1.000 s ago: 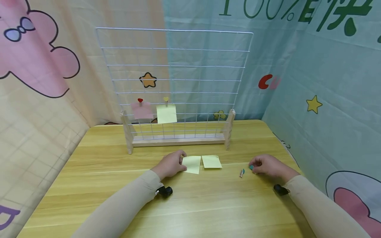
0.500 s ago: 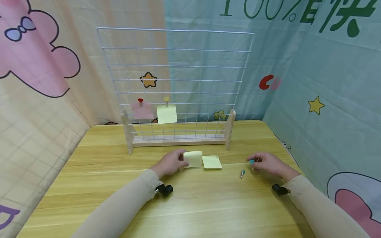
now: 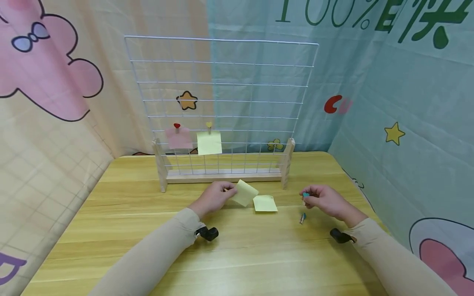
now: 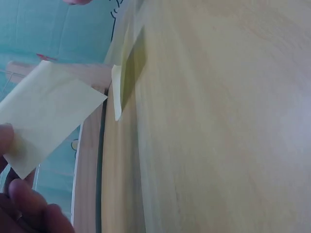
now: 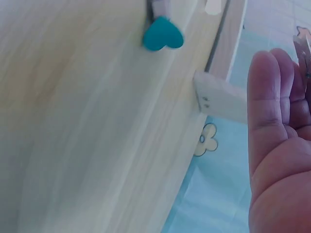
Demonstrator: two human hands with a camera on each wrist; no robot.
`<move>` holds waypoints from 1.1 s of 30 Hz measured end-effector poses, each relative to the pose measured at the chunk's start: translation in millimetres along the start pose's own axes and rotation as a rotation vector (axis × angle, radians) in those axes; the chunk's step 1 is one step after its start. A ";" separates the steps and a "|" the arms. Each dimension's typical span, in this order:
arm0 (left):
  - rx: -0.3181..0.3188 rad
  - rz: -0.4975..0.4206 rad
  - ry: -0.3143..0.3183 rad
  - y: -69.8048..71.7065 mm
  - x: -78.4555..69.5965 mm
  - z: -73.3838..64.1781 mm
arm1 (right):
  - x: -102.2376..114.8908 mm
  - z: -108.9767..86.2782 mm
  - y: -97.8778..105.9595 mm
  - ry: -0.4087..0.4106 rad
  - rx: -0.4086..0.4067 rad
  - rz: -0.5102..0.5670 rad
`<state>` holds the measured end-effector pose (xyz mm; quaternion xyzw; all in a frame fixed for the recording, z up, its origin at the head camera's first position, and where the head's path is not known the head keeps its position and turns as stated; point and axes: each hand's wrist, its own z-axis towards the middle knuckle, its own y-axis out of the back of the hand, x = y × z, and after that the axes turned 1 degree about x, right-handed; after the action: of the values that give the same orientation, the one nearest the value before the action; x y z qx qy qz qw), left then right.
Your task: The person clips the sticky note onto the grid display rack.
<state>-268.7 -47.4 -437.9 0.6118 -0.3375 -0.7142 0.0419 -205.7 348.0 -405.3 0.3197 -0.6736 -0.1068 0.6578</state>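
Observation:
My left hand (image 3: 215,197) pinches a pale yellow sticky note (image 3: 245,193) by one corner, holding it tilted above the table. In the left wrist view the same note (image 4: 46,109) stands out from the thumb and fingertips. A second yellow sticky note (image 3: 265,204) lies on the table just right of it, one edge curling up. My right hand (image 3: 327,201) pinches a small wooden clothespin with a teal heart (image 3: 305,195). Below that hand another teal-heart clothespin (image 3: 303,218) lies on the table; its heart (image 5: 163,35) shows large in the right wrist view.
A white wire grid (image 3: 255,85) stands in a wooden base (image 3: 226,178) at the back of the table (image 3: 259,255). Heart clothespins hold a pink note (image 3: 178,138) and a yellow note (image 3: 209,143) on it. Printed curtains (image 3: 370,164) enclose the back and sides.
My left hand has raised the sticky note off the table and tilted it. My right hand has lifted the clothespin and moved slightly left and away from me.

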 end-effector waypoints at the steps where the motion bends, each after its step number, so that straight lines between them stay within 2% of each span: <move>1: -0.010 -0.010 0.003 -0.2 -1.4 0.1 | 1.8 0.3 -0.8 -0.001 -0.005 -0.001; 7: -0.062 -0.042 -0.006 -0.9 -9.7 3.0 | 12.7 3.7 -2.8 0.009 -0.031 0.033; 11: -0.083 -0.107 -0.003 0.4 -13.2 5.8 | 20.1 9.9 -4.2 0.011 -0.035 0.034; 15: -0.087 -0.165 -0.021 2.5 -16.4 8.0 | 29.2 14.7 -6.4 -0.021 -0.046 -0.041; 19: -0.101 -0.156 -0.047 6.7 -23.2 9.9 | 37.8 19.0 -7.8 -0.024 -0.072 -0.108; 26: -0.189 -0.121 -0.058 13.8 -32.4 15.9 | 52.4 27.1 -5.7 0.026 -0.120 -0.151; 33: -0.176 -0.197 -0.041 18.1 -33.4 17.2 | 67.3 31.6 -5.8 0.053 -0.127 -0.183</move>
<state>-282.3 -38.2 -399.6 0.6211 -0.2127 -0.7541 0.0181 -229.5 296.4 -357.0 0.3403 -0.6157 -0.2003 0.6819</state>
